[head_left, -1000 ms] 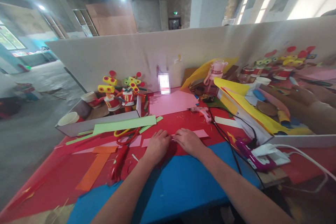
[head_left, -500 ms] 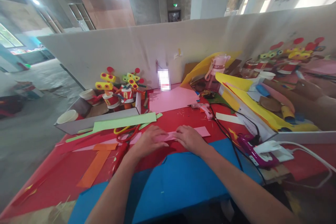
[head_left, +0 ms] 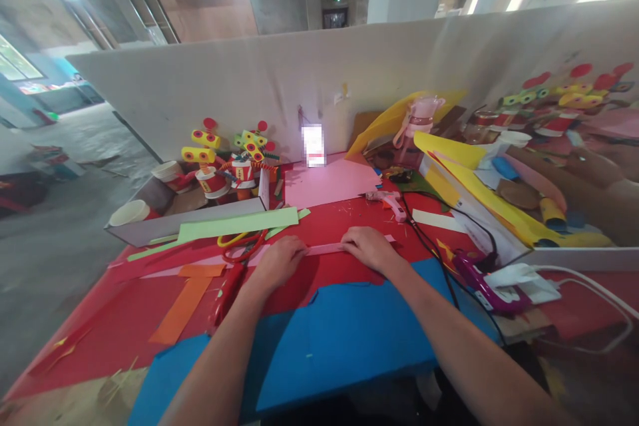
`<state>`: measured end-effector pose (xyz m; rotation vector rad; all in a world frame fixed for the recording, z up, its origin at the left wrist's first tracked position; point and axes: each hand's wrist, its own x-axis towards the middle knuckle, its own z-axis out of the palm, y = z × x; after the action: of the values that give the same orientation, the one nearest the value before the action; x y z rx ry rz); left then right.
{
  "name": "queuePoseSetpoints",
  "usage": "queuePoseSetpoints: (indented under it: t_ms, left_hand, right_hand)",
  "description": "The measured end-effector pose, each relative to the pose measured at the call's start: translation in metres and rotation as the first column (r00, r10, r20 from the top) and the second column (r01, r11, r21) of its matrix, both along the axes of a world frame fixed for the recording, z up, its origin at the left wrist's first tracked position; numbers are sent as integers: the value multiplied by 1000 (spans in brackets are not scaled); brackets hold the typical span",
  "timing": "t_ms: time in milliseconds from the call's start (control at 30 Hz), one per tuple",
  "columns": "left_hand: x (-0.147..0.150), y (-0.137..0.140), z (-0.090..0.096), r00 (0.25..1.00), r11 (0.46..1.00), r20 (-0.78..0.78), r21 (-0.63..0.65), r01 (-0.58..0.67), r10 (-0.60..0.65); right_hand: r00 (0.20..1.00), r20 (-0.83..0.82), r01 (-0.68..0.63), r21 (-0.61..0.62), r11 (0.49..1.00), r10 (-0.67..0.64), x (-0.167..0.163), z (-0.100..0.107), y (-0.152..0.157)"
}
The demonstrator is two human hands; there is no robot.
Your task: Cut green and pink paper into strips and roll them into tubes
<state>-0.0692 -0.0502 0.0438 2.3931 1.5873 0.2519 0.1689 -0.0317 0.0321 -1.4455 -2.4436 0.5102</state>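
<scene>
A narrow pink paper strip point(head_left: 324, 249) lies crosswise over the red table covering, between my two hands. My left hand point(head_left: 282, 263) pinches its left part with fingers closed. The fingers of my right hand point(head_left: 367, 247) close on the strip farther right, and its end shows beyond that hand. Beside my left hand are scissors with red and yellow handles point(head_left: 243, 244), partly covered by a light green paper strip point(head_left: 239, 223). Blue paper point(head_left: 339, 326) spreads under my forearms at the table's near edge.
A pink glue gun point(head_left: 387, 200) with a black cord lies right of a pink sheet point(head_left: 329, 183). A purple power strip point(head_left: 479, 283) with a white plug is at right. Orange strips point(head_left: 184, 306) lie left. A box point(head_left: 224, 216) holds paper-cup figures; a yellow-lined box stands right.
Both hands have closed more firmly on the pink strip and drawn slightly apart. The strip now looks narrower between them. The view has shifted slightly.
</scene>
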Motion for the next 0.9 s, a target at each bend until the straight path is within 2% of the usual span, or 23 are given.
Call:
queuePoseSetpoints:
  t_ms: [100,200,333,433,500,600,733,900]
  left_hand:
    - [0,-2,6,1000,999,8,-49,13,-13]
    - [1,-2,7,999,995,29,-95,-30,33]
    - [2,-1,4,995,994,-51,-59,-90,87]
    - [1,-2,5,996,997,-86,-61,-44,38]
    - [-2,-1,7,997,996,-71,-89,4,-10]
    - [-3,0,8,997,993,-72,-118,-26,17]
    - [2,1,4,976,988,-185,-84,-130,112]
    - [10,0,1,939,996,-333,-4,-94,87]
  right_hand:
    - [1000,29,-9,-44,999,11,0,5,0]
    - [1000,23,-9,-67,998,10,0,8,0]
    - [992,128,21,-32,999,-17,-4,10,-3]
    - [984,179,-14,19,1000,10,-6,10,-6]
    - [985,168,-35,12,999,33,-4,9,-6]
    - [984,175,-16,-24,1000,20,-1,9,-6]
    - [958,285,45,5,999,-45,-5,12,-5]
    - [933,356,37,24,999,-43,-12,11,-4]
